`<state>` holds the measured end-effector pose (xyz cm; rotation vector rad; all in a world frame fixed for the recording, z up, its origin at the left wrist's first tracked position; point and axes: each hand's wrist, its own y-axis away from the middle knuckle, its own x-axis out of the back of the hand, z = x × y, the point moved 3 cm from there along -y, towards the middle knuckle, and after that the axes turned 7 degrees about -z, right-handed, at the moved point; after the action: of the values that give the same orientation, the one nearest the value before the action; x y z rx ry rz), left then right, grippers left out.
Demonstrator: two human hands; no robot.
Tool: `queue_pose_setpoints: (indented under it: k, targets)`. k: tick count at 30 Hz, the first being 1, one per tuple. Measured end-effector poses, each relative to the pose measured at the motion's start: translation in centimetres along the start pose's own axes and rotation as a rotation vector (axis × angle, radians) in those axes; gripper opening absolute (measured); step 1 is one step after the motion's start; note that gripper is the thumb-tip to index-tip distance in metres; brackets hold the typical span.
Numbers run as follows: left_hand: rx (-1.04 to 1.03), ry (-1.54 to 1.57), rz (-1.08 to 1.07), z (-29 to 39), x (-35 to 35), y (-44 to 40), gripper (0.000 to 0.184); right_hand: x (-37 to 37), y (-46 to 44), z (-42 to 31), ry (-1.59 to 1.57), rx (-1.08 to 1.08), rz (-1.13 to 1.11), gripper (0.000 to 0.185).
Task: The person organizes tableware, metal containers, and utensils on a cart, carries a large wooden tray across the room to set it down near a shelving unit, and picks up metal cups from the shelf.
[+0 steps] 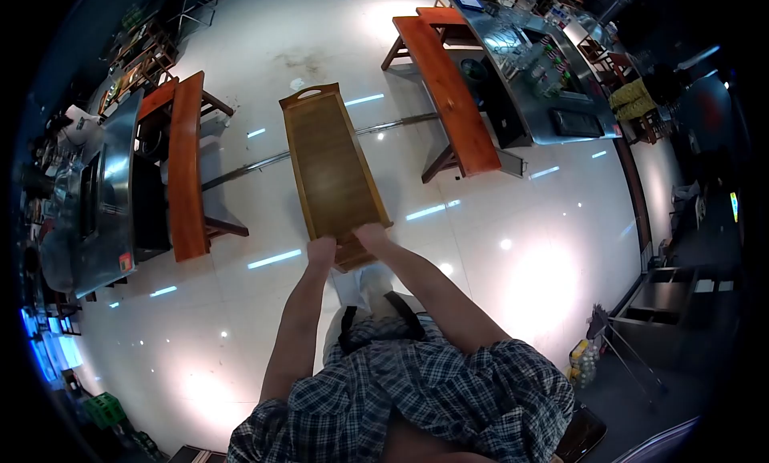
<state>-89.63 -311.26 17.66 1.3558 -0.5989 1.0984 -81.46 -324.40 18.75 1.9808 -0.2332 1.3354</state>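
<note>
A long wooden serving tray (330, 155) stretches out in front of me, with raised edges and a cut-out handle at its far end. Both of my hands are at its near end. The fingers of my left hand (323, 248) are closed on the near left corner. My right hand (371, 236) is wrapped round the near edge, a little right of the middle. Part of the near end shows below my hands, and my fingertips are hidden.
An orange wooden bench (187, 167) stands left beside a metal table (116, 183). Another bench (448, 98) is on the right, by a metal table (553, 125) crowded with bottles. A metal strip (248, 170) crosses the shiny pale floor (240, 303). A green crate (104, 409) sits lower left.
</note>
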Motion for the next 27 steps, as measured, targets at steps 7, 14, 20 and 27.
queue_pose_setpoints:
  k: [7,14,20,27]
  targets:
    - [0.001,0.003,-0.078,2.9,-3.0,6.7,0.022,-4.6,6.1,-1.5,-0.005,-0.015,-0.025,0.019]
    - [-0.034,-0.008,0.040,3.1,-8.6,12.7,0.016,-7.5,12.6,-4.2,-0.042,-0.057,-0.011,0.018]
    - [-0.142,0.075,-0.012,6.9,-12.0,16.2,0.015,-12.1,17.5,-2.2,0.010,-0.090,-0.067,0.018]
    - [-0.294,0.089,-0.150,16.6,-13.9,17.0,0.017,-13.3,24.2,4.5,0.061,-0.152,-0.150,0.020]
